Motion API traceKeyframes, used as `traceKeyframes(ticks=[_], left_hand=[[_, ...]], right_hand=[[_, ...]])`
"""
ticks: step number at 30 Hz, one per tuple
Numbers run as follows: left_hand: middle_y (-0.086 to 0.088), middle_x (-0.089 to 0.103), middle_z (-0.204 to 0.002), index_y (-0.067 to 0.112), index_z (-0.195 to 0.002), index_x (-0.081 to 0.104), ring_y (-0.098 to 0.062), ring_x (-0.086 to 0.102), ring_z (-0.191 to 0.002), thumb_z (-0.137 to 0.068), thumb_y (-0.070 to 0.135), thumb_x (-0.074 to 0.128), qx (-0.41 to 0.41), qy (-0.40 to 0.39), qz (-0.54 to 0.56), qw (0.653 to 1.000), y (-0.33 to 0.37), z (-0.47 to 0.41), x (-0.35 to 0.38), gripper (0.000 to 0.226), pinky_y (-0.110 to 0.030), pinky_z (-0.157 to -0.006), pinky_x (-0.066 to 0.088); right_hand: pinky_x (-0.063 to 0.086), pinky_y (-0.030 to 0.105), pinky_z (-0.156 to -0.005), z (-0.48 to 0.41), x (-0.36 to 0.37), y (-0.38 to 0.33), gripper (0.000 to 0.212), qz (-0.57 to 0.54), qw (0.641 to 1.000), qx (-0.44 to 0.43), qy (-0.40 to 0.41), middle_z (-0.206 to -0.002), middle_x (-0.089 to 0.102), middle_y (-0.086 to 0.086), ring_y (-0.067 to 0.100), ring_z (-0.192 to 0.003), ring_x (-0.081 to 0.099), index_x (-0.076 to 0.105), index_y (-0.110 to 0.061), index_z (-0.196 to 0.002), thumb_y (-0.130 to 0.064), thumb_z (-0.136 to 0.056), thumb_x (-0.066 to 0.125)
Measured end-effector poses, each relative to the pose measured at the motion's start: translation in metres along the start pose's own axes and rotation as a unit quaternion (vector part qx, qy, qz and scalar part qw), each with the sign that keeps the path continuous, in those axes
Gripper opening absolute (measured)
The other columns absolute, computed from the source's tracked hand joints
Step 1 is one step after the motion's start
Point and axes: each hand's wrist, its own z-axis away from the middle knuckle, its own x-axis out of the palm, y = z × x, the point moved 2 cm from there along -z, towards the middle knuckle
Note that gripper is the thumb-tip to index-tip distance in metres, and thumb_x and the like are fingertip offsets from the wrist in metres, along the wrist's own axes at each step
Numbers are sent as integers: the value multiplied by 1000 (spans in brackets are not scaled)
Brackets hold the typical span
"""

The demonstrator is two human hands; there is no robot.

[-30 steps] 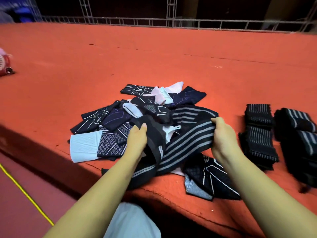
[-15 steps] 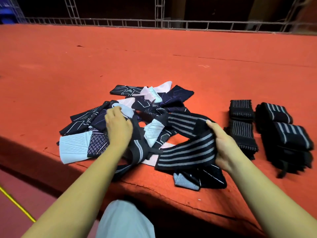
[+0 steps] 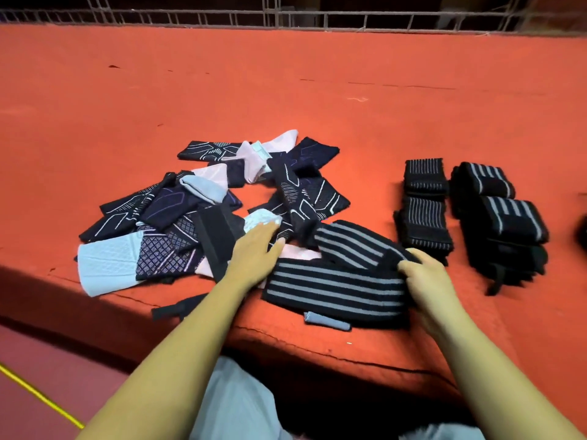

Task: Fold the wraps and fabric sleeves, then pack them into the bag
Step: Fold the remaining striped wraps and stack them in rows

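A black wrap with grey stripes [image 3: 336, 289] lies folded over near the front edge of the orange surface. My right hand [image 3: 425, 277] grips its right end at the fold. My left hand [image 3: 255, 255] lies flat with straight fingers on the wrap's left end and the pile beside it. The loose pile of dark patterned, pink and pale blue fabric sleeves [image 3: 206, 211] spreads to the left and behind. Folded striped wraps stand in two stacks at the right: narrow-striped ones [image 3: 425, 201] and broad-striped ones [image 3: 505, 214]. No bag is in view.
The orange carpeted platform [image 3: 286, 84] stretches far back to a metal railing [image 3: 317, 19]. Its front edge drops off just below the wrap. A yellow cord [image 3: 41, 398] crosses the floor at lower left. A dark object shows at the right frame edge.
The striped wrap came down from the air and now lies folded on the surface. My left hand let go of the dark strap and moved right onto the wrap's left end.
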Motion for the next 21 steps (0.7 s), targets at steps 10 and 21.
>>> traceKeyframes(ticks=[10, 21], left_hand=[[5, 68, -97, 15, -98, 64, -14, 61, -90, -93, 51, 59, -91, 13, 195, 976, 47, -37, -19, 37, -32, -84, 45], [3, 32, -54, 22, -57, 29, -16, 32, -54, -87, 17, 67, -208, -9, 295, 932, 35, -73, 18, 49, -30, -52, 27]], right_hand=[[41, 41, -100, 6, 2, -27, 74, 551, 819, -157, -40, -129, 52, 16, 37, -118, 50, 31, -9, -147, -7, -78, 60], [44, 38, -75, -55, 83, -21, 27, 376, 908, -165, -85, -98, 67, 12, 35, -95, 60, 53, -14, -93, -39, -91, 63]])
